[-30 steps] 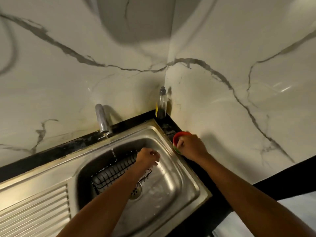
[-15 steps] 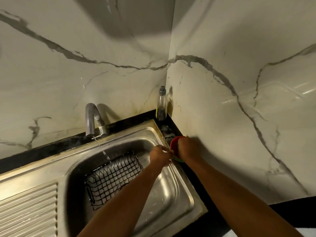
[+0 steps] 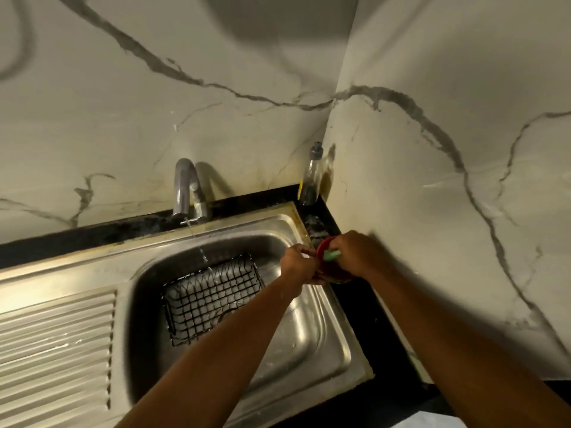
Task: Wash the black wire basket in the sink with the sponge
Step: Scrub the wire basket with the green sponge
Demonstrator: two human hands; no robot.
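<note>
Your right hand (image 3: 355, 254) pinches the green sponge (image 3: 332, 254) at the red tub (image 3: 338, 274) beside the sink (image 3: 324, 335); your left hand (image 3: 298, 267) touches the tub's rim, its grip unclear; the black wire basket (image 3: 213, 298) lies in the sink under the running tap (image 3: 185, 186).

Your left forearm crosses the near right corner of the black wire basket (image 3: 210, 298) and the floor of the sink (image 3: 234, 230) beyond it, so whatever lies beneath is hidden. Your right hand (image 3: 355, 254) covers most of the red dish (image 3: 336, 274). Only a blurred green piece (image 3: 332, 255) shows between it and your left hand (image 3: 298, 268) — neither hand's grip can be made out. The drainboard (image 3: 55, 344) is cut off at the left edge, and the bottle (image 3: 310, 177) carries a label too small to read.
</note>
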